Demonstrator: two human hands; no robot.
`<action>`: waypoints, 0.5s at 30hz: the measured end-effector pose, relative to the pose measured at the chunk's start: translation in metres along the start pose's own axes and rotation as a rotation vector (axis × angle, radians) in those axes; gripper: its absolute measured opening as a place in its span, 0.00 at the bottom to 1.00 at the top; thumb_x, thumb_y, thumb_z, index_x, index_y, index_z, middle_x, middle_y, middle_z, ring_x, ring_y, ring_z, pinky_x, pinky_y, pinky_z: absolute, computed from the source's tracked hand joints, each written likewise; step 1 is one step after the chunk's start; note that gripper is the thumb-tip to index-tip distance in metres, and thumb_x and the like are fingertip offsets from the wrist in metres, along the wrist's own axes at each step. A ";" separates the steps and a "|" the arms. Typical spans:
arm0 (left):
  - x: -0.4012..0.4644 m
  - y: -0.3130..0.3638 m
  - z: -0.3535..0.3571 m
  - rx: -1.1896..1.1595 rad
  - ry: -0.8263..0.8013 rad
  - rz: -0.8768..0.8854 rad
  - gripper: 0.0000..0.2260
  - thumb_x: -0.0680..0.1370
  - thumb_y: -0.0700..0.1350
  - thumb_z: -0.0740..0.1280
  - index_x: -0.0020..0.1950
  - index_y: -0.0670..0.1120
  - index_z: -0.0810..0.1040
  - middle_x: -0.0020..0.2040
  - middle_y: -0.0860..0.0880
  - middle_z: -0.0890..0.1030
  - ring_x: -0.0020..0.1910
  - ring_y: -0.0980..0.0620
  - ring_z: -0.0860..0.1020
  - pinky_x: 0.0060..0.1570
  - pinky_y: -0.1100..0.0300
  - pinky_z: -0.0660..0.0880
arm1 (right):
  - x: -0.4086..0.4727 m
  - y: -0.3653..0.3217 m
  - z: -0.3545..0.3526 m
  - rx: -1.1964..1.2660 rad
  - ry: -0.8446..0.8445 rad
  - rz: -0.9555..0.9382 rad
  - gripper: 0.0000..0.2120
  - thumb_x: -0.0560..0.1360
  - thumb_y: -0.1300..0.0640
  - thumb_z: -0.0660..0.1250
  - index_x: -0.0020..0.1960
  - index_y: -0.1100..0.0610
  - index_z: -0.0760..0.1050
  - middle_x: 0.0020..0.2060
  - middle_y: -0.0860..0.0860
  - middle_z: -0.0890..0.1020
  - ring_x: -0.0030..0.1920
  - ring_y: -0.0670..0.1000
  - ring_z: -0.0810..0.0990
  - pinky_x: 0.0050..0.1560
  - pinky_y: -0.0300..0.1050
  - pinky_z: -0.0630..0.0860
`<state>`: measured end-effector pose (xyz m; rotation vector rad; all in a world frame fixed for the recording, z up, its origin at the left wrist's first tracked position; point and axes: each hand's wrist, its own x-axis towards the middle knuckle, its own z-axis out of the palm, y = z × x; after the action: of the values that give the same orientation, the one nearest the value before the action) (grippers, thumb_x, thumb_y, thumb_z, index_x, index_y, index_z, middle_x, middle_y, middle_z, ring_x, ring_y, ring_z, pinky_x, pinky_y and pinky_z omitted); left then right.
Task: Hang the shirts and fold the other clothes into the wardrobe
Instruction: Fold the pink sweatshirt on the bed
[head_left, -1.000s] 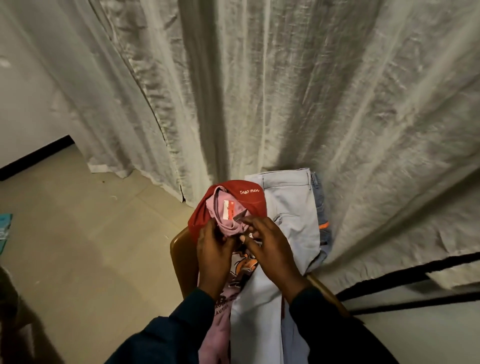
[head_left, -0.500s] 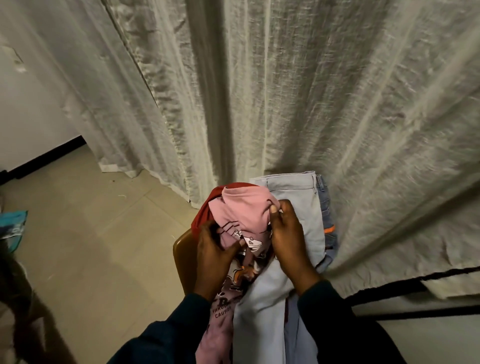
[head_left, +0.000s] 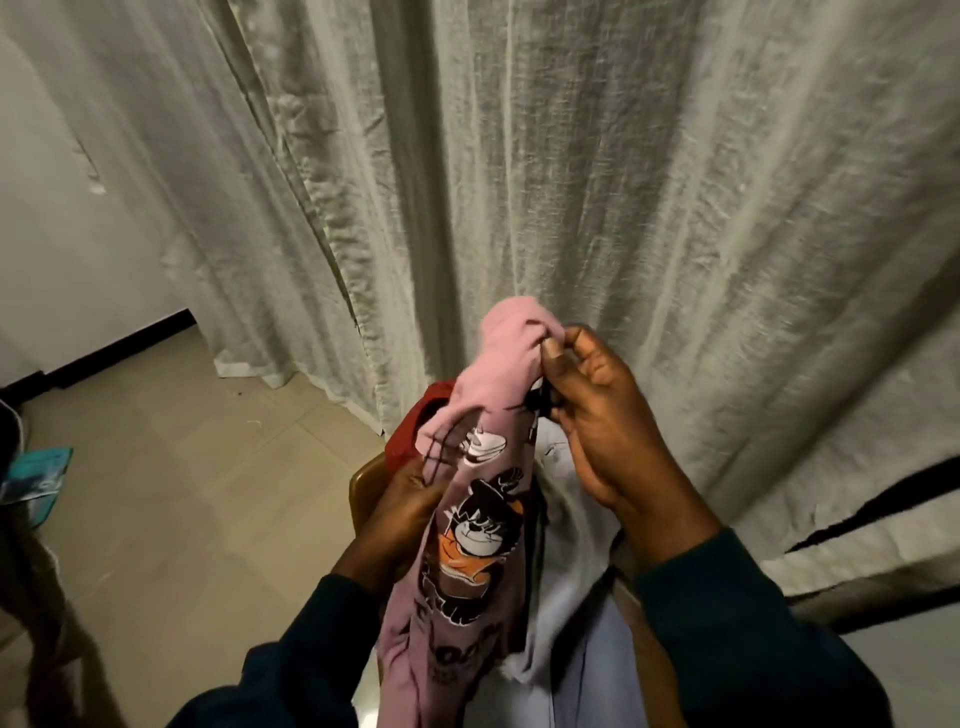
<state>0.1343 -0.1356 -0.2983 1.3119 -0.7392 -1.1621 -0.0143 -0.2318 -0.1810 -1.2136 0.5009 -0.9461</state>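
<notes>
A pink shirt (head_left: 483, 478) with a cartoon print hangs lifted in front of me. My right hand (head_left: 602, 415) pinches its upper edge between thumb and fingers. My left hand (head_left: 405, 499) grips the shirt lower down from behind, partly hidden by the cloth. Under the shirt lies a red garment (head_left: 415, 431), and pale blue jeans (head_left: 576, 649) drape over a brown wooden chair (head_left: 363, 483). No wardrobe or hanger shows.
A creased white curtain (head_left: 623, 182) fills the background right behind the chair. Beige floor tiles (head_left: 182, 493) spread to the left, with a teal item (head_left: 36, 467) at the left edge. A white wall with a black skirting (head_left: 114, 343) stands at far left.
Both hands have raised the pink shirt up off the pile, and its cartoon print now faces me. The red garment and the jeans stay on the chair, now mostly covered.
</notes>
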 end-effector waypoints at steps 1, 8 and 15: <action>-0.004 0.008 0.003 -0.053 0.064 0.020 0.09 0.80 0.39 0.67 0.59 0.42 0.79 0.56 0.42 0.85 0.52 0.50 0.84 0.52 0.54 0.81 | -0.002 -0.009 -0.001 0.073 0.014 -0.040 0.05 0.82 0.61 0.59 0.52 0.57 0.74 0.41 0.48 0.84 0.40 0.44 0.82 0.41 0.38 0.78; -0.033 0.055 0.025 -0.388 0.101 0.159 0.21 0.80 0.53 0.63 0.68 0.42 0.75 0.50 0.43 0.83 0.39 0.48 0.82 0.37 0.55 0.79 | -0.035 0.004 -0.027 -0.213 0.007 0.082 0.09 0.78 0.55 0.66 0.58 0.52 0.73 0.51 0.49 0.83 0.49 0.44 0.82 0.47 0.37 0.77; -0.065 0.078 0.047 -0.228 -0.034 0.226 0.20 0.83 0.47 0.63 0.72 0.39 0.69 0.65 0.35 0.78 0.63 0.34 0.78 0.58 0.43 0.79 | -0.077 0.002 -0.026 -0.371 -0.159 0.153 0.23 0.75 0.62 0.72 0.69 0.56 0.73 0.60 0.49 0.83 0.62 0.49 0.81 0.65 0.49 0.76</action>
<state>0.0885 -0.1009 -0.2028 0.9950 -0.7359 -1.0542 -0.0752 -0.1828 -0.2029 -1.5461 0.6507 -0.6351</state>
